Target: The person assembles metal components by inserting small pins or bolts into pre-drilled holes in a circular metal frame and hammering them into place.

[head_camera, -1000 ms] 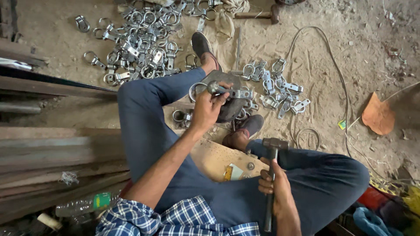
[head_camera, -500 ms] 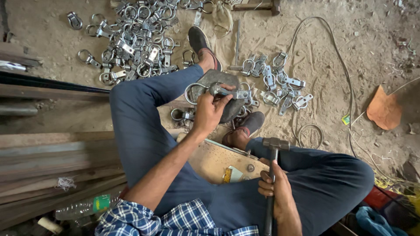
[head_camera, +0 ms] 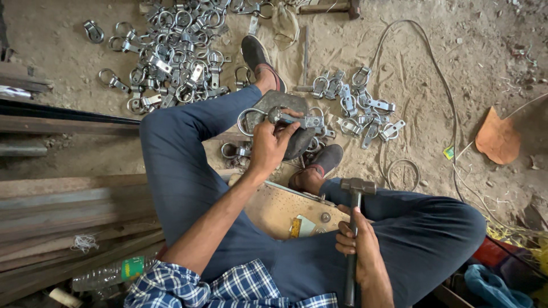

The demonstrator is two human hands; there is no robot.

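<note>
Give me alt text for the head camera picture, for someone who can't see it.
Seen from above, a person seated on a dirt floor holds a metal ring clamp on a dark anvil block with the left hand, while the right hand grips a hammer upright. Piles of similar clamps lie around, with steel bars stacked at left.

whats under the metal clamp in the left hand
A dark rounded metal block lies under the metal clamp gripped by the left hand. The hand covers the block's lower left part.
</note>
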